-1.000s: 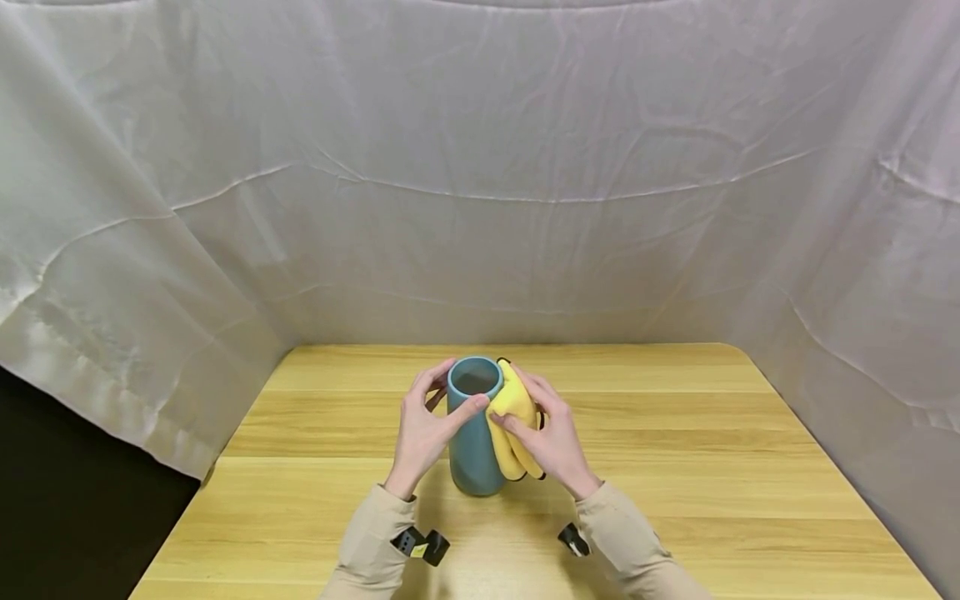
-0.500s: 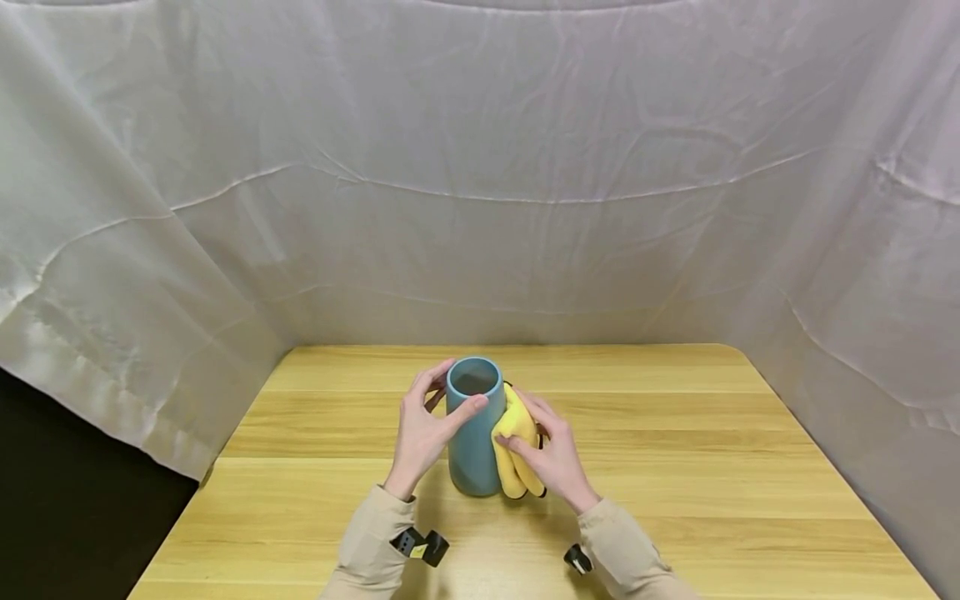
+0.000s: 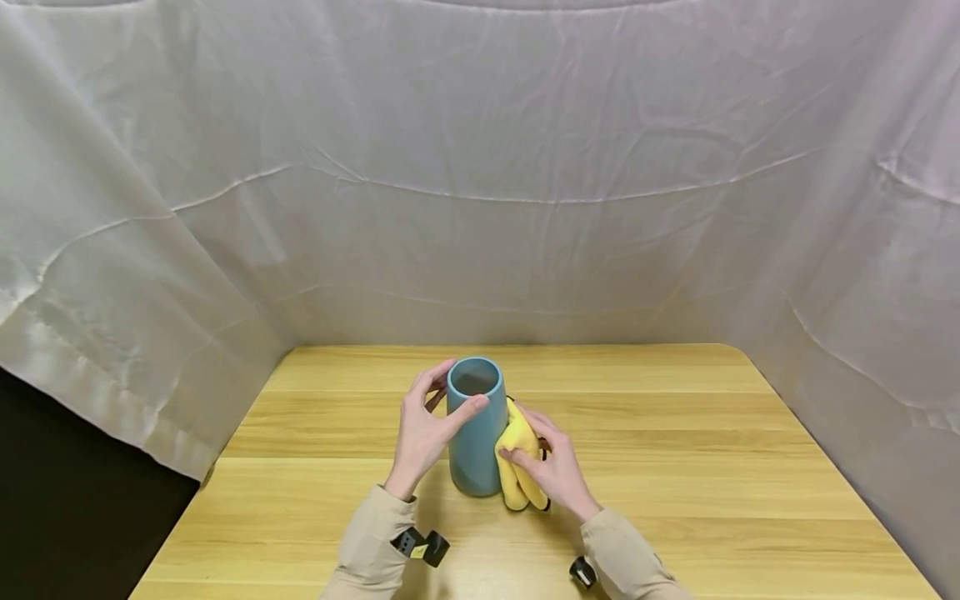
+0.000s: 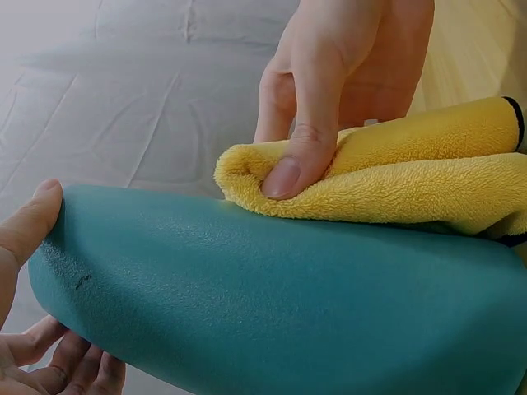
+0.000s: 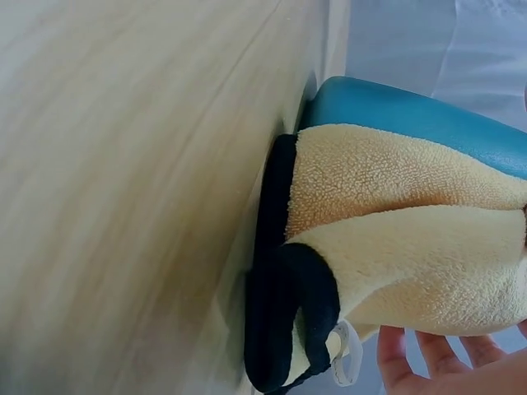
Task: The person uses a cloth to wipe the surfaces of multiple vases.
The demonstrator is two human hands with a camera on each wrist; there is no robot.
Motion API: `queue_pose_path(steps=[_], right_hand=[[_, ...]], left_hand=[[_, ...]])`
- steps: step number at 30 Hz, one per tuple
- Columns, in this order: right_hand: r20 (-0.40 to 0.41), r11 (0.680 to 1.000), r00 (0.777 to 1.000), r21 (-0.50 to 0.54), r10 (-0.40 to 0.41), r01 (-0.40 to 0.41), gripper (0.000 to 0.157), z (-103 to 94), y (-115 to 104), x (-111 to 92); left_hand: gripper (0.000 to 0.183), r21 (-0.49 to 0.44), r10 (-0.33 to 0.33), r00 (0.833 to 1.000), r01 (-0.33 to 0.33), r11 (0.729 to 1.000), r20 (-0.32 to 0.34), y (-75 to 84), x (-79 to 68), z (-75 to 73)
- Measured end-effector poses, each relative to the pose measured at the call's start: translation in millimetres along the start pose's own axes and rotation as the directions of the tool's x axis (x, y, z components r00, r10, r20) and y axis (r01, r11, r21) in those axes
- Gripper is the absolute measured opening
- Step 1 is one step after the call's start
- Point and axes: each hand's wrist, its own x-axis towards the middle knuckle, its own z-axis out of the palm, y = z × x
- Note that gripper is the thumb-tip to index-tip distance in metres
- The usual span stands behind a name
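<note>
A tall teal vase [image 3: 474, 450] with a round open mouth stands upright on the wooden table. My left hand [image 3: 424, 429] grips it near the top, thumb at the front of the rim and fingers behind; a small dark mark shows on its wall in the left wrist view. My right hand [image 3: 557, 467] holds a folded yellow terry cloth [image 4: 387, 181] with dark edging against the vase's right side. The thumb presses into the fold, and the cloth's lower end hangs close over the tabletop in the right wrist view, where a white label loop shows.
The light wooden table [image 3: 712, 467] reaches out on both sides of the vase. A pale grey curtain [image 3: 525, 250] hangs along its back and sides. A black area [image 3: 75, 500] lies beyond the left edge. Both sleeved wrists carry small dark cameras.
My right hand has slid down the vase's right side with the yellow cloth, from near the rim to the lower half. The left hand and the vase have stayed in place.
</note>
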Motion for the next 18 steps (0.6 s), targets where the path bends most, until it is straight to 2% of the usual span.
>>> queue_pose_path(steps=[7, 18], right_hand=[[-0.017, 1.0, 1.0, 0.01, 0.002, -0.002, 0.064, -1.2, -9, 4], [-0.051, 0.992, 0.991, 0.003, -0.122, 0.122, 0.064, -7.6, -51, 26]], left_hand=[[0.061, 0.002, -0.007, 1.0, 0.007, 1.0, 0.001, 0.6, -0.4, -0.1], [0.061, 0.0, -0.002, 1.0, 0.002, 1.0, 0.0, 0.5, -0.4, -0.2]])
